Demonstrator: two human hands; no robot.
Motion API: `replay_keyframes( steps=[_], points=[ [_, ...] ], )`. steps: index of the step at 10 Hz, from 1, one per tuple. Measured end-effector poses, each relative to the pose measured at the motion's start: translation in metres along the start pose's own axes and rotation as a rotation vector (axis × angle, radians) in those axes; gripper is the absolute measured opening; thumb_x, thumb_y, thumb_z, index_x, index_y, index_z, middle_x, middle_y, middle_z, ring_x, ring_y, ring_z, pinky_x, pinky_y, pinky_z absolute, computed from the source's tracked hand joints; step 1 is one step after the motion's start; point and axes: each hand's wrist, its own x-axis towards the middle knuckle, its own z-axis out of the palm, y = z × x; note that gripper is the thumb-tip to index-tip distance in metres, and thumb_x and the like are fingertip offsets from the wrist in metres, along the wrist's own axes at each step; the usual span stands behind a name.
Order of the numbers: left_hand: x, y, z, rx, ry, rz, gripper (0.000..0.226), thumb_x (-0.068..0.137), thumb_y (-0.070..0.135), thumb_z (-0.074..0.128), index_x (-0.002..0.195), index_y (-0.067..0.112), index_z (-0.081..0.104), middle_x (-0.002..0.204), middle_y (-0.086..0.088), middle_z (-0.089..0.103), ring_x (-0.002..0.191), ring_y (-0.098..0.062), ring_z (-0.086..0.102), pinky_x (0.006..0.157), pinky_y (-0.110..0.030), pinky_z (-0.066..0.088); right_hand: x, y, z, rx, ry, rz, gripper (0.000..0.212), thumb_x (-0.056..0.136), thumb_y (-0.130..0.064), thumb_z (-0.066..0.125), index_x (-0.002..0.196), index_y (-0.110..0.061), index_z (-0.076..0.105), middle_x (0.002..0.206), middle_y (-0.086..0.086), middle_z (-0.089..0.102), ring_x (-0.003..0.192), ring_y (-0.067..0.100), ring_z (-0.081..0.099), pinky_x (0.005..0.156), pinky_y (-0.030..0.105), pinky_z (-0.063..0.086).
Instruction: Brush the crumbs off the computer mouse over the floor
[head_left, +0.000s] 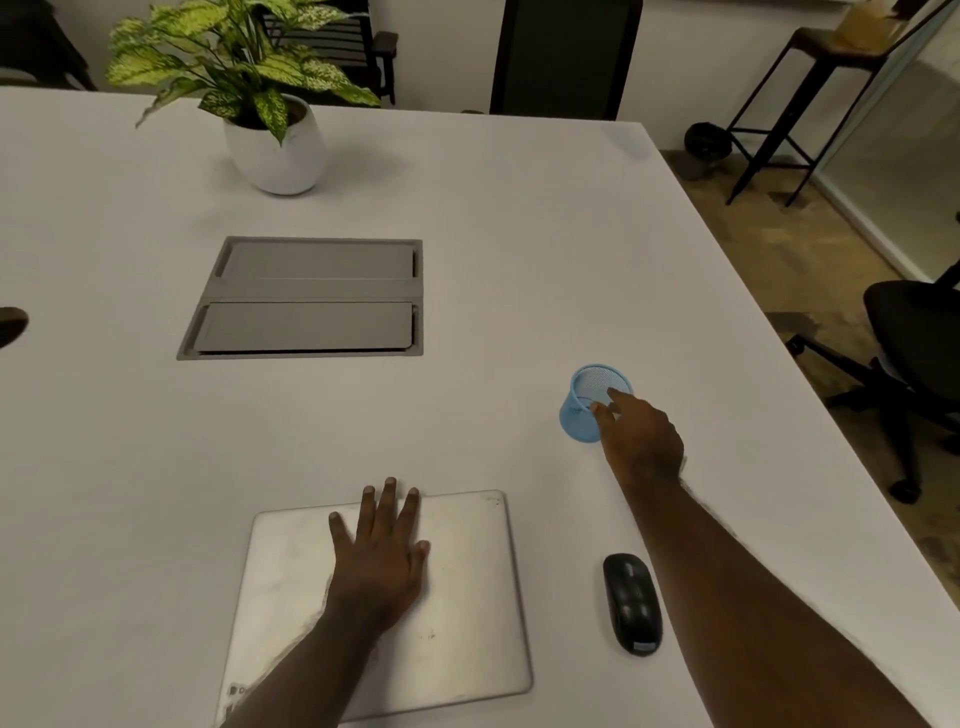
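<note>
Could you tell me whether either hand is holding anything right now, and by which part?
The right hand pinches the blue mesh cup at its near rim. The left hand lies flat on the laptop.

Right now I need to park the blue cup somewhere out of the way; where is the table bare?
Bare table lies between the grey cable hatch and the right edge, and left of the laptop. It is crowded around the mouse, hemmed between the laptop and the right forearm; the right hand touches the blue mesh cup.

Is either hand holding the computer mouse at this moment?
No: the computer mouse lies untouched on the table, the left hand flat on the closed laptop, the right hand at the blue mesh cup.
</note>
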Motion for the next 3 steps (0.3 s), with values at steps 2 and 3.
replay_keyframes(
  steps=[2,3],
  points=[
    [-0.008,-0.004,-0.016,0.004,0.011,-0.042,0.076,0.095,0.050,-0.001,0.142,0.015,0.046,0.150,-0.014,0.041,0.136,-0.038,0.042,0.095,-0.069,0.038,-0.022,0.003,-0.029,0.066,0.028,-0.076,0.042,0.096,-0.037,0.057,0.134,-0.019,0.059,0.133,0.005,0.063,0.119,0.029,0.058,0.092,0.038,0.048],
    [-0.022,0.003,-0.028,-0.013,0.029,-0.084,0.075,0.097,0.050,0.001,0.138,0.015,0.052,0.146,-0.015,0.048,0.131,-0.039,0.048,0.091,-0.070,0.042,-0.046,0.005,-0.048,0.047,0.017,-0.184,0.042,0.095,-0.031,0.059,0.135,-0.017,0.057,0.136,0.004,0.059,0.122,0.029,0.055,0.095,0.039,0.047]
  ],
)
